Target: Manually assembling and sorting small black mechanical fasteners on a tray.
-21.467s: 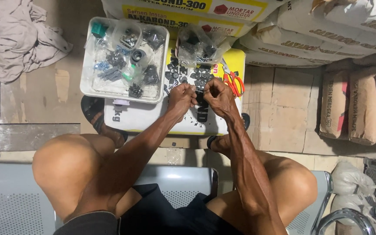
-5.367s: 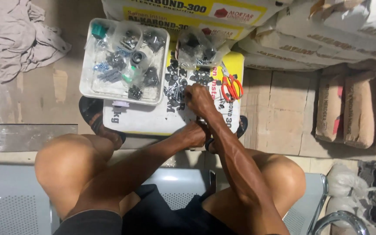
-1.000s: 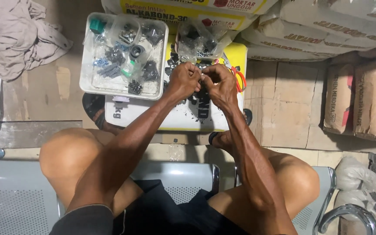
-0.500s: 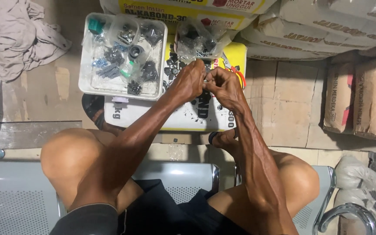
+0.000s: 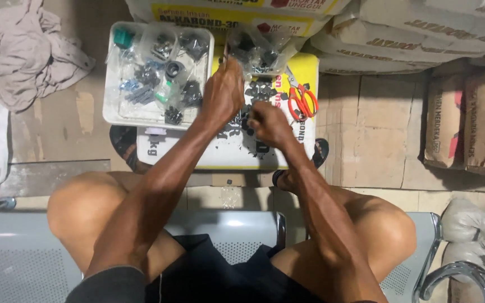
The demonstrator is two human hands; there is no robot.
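Observation:
My left hand (image 5: 223, 92) reaches forward over a printed sack (image 5: 220, 154) used as a work surface, its fingertips by a clear plastic bag of small black parts (image 5: 256, 50). What its fingers hold is hidden. My right hand (image 5: 269, 123) is closed in a loose fist above several small black parts (image 5: 260, 90) scattered on the sack; its contents are hidden. A white tray (image 5: 110, 109) to the left holds several bagged black, blue and green parts. Red-handled scissors (image 5: 302, 100) lie on the sack to the right of my hands.
Stacked cement sacks (image 5: 411, 33) line the far side, with brown sacks (image 5: 467, 123) at right. Grey rags (image 5: 26, 62) lie at left. I sit on a perforated metal bench (image 5: 23, 258), knees apart, sandals (image 5: 122, 143) under the sack.
My hands were pressed together over the loose parts; they have separated. The left hand moved forward toward the plastic bag and the right dropped back slightly toward me.

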